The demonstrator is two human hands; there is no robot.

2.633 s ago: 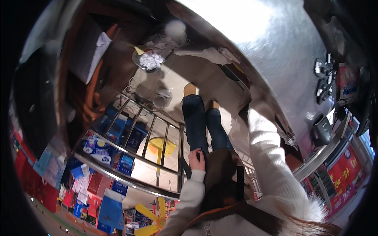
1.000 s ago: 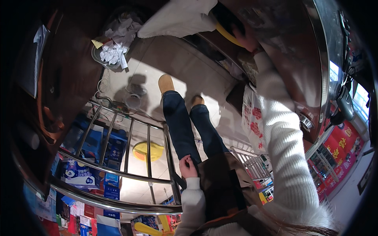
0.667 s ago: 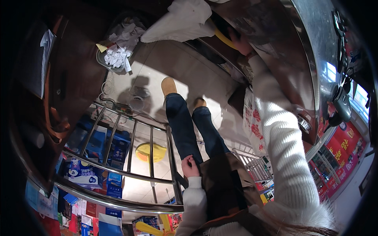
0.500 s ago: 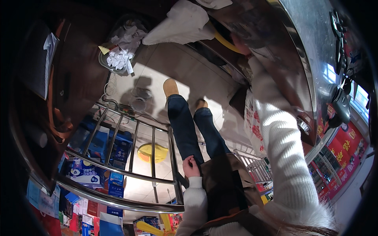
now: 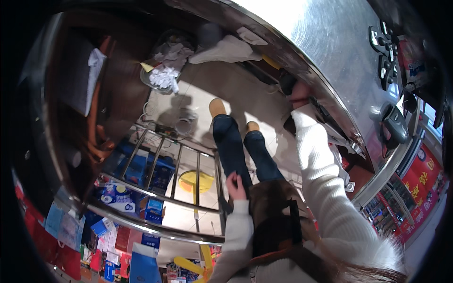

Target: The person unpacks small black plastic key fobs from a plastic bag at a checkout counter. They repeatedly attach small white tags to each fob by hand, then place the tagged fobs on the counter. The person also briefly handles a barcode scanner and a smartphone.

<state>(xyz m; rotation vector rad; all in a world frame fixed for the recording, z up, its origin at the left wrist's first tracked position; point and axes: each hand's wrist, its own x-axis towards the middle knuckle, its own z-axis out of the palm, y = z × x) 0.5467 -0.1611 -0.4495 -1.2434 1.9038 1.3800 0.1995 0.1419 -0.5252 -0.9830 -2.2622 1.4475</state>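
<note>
My left hand [image 5: 236, 185] rests by my left thigh, its fingers loosely bent and apart, with nothing visible in them. Beside it runs the metal railing [image 5: 220, 188]. My right arm reaches forward under the metal-topped counter [image 5: 302, 33]. There my right hand [image 5: 300, 90] is in shade, next to a small dark object [image 5: 287, 81]; its fingertips are too dim to read, and whether it grips that object is unclear. Farther along the same shelf hangs a white cloth or bag [image 5: 229, 51], with a yellow edge [image 5: 270, 61] close to it.
A bin [image 5: 146, 84] of crumpled paper stands ahead on the tiled floor. To the left is a dark wooden cabinet [image 5: 125, 70]. Beyond the railing lie a yellow fan-shaped thing [image 5: 197, 181] and several blue boxes. A black handheld scanner [image 5: 394, 125] stands on the counter.
My right hand has drawn back from the yellow edge and now sits by the dark object. The view has turned, showing more of the countertop. My left hand stays by my thigh.
</note>
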